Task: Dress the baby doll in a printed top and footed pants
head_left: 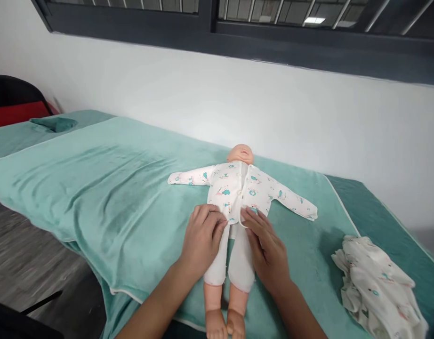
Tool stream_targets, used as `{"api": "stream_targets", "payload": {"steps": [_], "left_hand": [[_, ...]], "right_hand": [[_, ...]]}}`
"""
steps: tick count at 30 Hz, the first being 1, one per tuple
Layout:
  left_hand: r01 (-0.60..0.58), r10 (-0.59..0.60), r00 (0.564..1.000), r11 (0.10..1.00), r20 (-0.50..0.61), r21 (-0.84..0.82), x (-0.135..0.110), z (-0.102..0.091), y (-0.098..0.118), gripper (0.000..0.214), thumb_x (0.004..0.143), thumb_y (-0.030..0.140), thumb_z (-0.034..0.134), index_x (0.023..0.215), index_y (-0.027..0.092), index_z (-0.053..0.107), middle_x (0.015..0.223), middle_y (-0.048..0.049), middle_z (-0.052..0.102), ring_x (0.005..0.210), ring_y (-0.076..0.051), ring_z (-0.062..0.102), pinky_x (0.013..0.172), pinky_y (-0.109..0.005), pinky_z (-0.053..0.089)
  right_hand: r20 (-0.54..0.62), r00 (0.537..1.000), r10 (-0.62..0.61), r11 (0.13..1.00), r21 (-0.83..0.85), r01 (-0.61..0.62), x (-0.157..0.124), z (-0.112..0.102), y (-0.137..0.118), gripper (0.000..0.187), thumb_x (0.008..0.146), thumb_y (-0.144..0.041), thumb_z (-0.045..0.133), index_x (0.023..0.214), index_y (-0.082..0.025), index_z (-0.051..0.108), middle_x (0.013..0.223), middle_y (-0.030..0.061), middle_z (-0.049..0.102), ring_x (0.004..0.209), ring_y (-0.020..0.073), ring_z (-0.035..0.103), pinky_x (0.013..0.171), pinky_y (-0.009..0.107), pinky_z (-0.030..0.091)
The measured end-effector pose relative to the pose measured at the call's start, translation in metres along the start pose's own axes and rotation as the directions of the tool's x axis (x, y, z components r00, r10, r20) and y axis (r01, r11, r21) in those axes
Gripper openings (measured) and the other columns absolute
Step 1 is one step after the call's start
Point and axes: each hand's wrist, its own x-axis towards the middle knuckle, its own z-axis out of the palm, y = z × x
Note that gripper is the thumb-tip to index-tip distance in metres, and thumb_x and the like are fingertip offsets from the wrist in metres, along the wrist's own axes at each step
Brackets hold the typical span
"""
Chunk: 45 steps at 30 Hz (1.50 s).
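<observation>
Red-and-black chair (21,113), one, beyond the left end of the teal-covered desk (354,193). Pale green blanket (107,188), rumpled, draped over the desk's near edge. My left grip (203,235): thumb and fingers pinching the lower hem of a white printed jacket (224,186). Doll (241,153), one, face up on the blanket—head towards the far edge, feet towards the near edge—in that jacket and white trousers (241,266). My right grip (269,249): fingers on the opposite front hem—whether clenched, I cannot tell. Printed cloth bundle (382,287), crumpled, near right corner.
</observation>
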Motion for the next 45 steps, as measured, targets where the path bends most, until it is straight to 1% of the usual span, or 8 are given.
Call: {"api": "stream_targets", "payload": {"steps": [4,9,15,22,27,32,38,45], "left_hand": [[0.051,-0.051,0.999,0.998,0.014,0.021,-0.006,-0.001,0.007,0.032,0.087,0.016,0.061,0.118,0.024,0.059,0.116,-0.0075,0.061,0.109,-0.026,0.055,0.093,-0.044,0.051],[0.117,-0.116,0.993,0.99,-0.027,0.073,-0.007,0.001,0.014,0.021,0.092,0.015,0.054,0.109,0.023,0.062,0.105,-0.0069,0.063,0.101,-0.026,0.056,0.088,-0.043,0.05],[0.064,-0.065,0.998,0.998,-0.028,-0.013,-0.002,0.001,0.002,0.017,0.101,0.022,0.047,0.1,0.022,0.065,0.096,-0.0046,0.065,0.091,-0.021,0.057,0.084,-0.039,0.049],[-0.09,0.087,0.995,0.993,-0.043,-0.083,-0.009,-0.004,-0.005,0.017,0.1,0.023,0.05,0.104,0.024,0.067,0.098,-0.0056,0.066,0.093,-0.02,0.061,0.084,-0.037,0.051],[0.071,-0.086,0.993,0.981,-0.078,-0.181,-0.02,-0.006,-0.014,0.018,0.097,0.022,0.051,0.11,0.024,0.063,0.105,-0.006,0.062,0.1,-0.019,0.061,0.087,-0.035,0.052],[0.326,-0.333,0.943,0.933,-0.02,-0.151,-0.03,-0.005,-0.029,0.03,0.092,0.025,0.054,0.122,0.024,0.056,0.115,-0.0065,0.063,0.109,-0.021,0.061,0.092,-0.037,0.051],[0.328,-0.34,0.936,0.936,0.09,0.128,-0.025,-0.001,-0.029,0.027,0.093,0.029,0.052,0.116,0.022,0.064,0.098,-0.0061,0.073,0.094,-0.027,0.064,0.087,-0.045,0.047],[0.399,-0.402,0.915,0.914,-0.024,-0.073,-0.031,0.001,-0.031,0.031,0.088,0.022,0.05,0.116,0.022,0.062,0.102,-0.0044,0.074,0.087,-0.022,0.064,0.083,-0.037,0.048]], "right_hand": [[0.036,0.999,-0.03,1.0,0.001,0.03,-0.007,0.006,-0.014,0.043,0.096,-0.005,0.049,0.131,-0.029,0.06,0.127,0.0048,0.073,0.129,0.0234,0.063,0.116,0.054,0.045],[-0.148,0.972,0.185,0.977,-0.076,-0.198,-0.02,0.003,-0.019,0.041,0.096,-0.018,0.06,0.136,-0.025,0.054,0.141,0.012,0.061,0.134,0.0272,0.055,0.107,0.052,0.051],[-0.188,0.938,0.291,0.938,-0.134,-0.318,-0.032,-0.005,0.001,0.03,0.094,-0.016,0.053,0.123,-0.022,0.058,0.117,0.0127,0.064,0.11,0.0265,0.062,0.091,0.047,0.056],[-0.2,0.92,0.337,0.938,-0.015,-0.346,-0.032,-0.011,0.003,0.01,0.092,-0.016,0.055,0.097,-0.024,0.058,0.095,0.0047,0.06,0.08,0.0185,0.061,0.069,0.034,0.054],[-0.157,0.908,0.388,0.919,-0.01,-0.394,-0.05,-0.021,0.011,0.011,0.092,-0.025,0.059,0.103,-0.024,0.057,0.1,0.0063,0.062,0.09,0.022,0.062,0.079,0.038,0.054],[-0.079,0.819,0.568,0.806,-0.148,-0.574,-0.049,-0.021,0.023,0.031,0.09,-0.041,0.063,0.113,-0.021,0.057,0.101,0.0096,0.067,0.087,0.0262,0.064,0.073,0.039,0.05],[-0.016,0.716,0.698,0.674,-0.323,-0.664,-0.03,-0.014,0.014,0.029,0.097,-0.038,0.049,0.117,-0.022,0.06,0.098,0.0115,0.075,0.082,0.0291,0.068,0.059,0.032,0.036],[0.037,0.652,0.757,0.63,-0.301,-0.715,-0.035,-0.017,0.008,0.038,0.093,-0.031,0.049,0.129,-0.023,0.058,0.101,0.0088,0.077,0.086,0.0288,0.069,0.062,0.031,0.04]]}}
